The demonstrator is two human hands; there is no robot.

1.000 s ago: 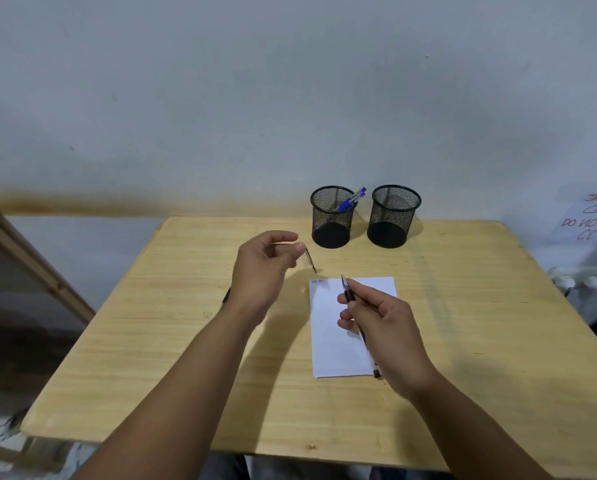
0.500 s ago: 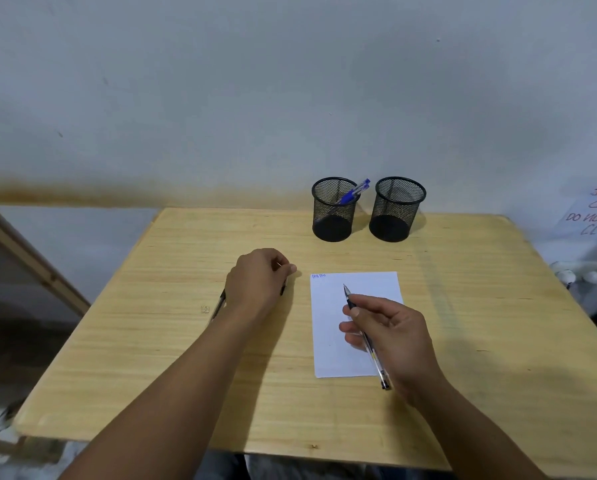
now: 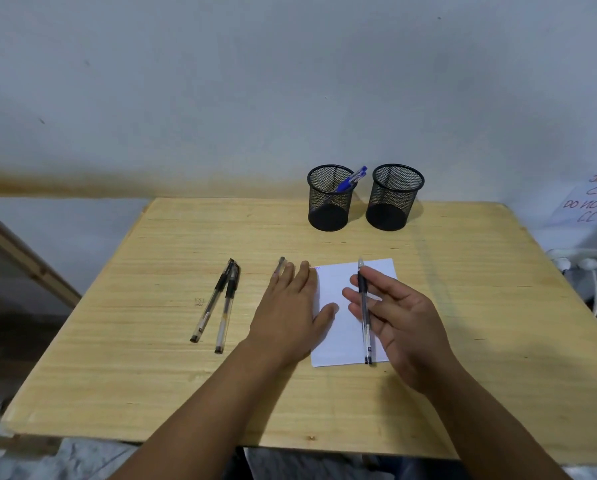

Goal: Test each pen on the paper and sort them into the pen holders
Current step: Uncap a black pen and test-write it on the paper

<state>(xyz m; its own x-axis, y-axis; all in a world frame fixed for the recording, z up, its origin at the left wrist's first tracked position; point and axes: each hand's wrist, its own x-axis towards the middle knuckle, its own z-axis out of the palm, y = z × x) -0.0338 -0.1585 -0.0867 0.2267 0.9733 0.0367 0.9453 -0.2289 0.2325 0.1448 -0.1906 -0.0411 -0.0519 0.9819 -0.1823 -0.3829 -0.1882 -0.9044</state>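
Note:
A white paper (image 3: pixel 340 344) lies in the middle of the wooden table (image 3: pixel 463 323). My left hand (image 3: pixel 290 310) rests flat on the paper's left edge, fingers straight. A small pen cap (image 3: pixel 281 265) lies just off its fingertips. My right hand (image 3: pixel 397 313) holds an uncapped black pen (image 3: pixel 363 306) over the paper, tip pointing away from me, thumb pressing it against loosely spread fingers. Two capped black pens (image 3: pixel 217 303) lie side by side to the left. At the back stand two black mesh holders: the left holder (image 3: pixel 328 206) has blue pens (image 3: pixel 350 180) in it, and the right holder (image 3: pixel 394 202) shows none.
The wall runs right behind the holders. A power strip with white plugs (image 3: pixel 581 263) and a taped paper notice (image 3: pixel 591 202) sit off the table's right edge. A wooden frame (image 3: pixel 23 258) leans at the left.
My left hand came down from holding the cap in the air and now lies flat on the paper's edge, with the cap on the table. The two pens at left are uncovered.

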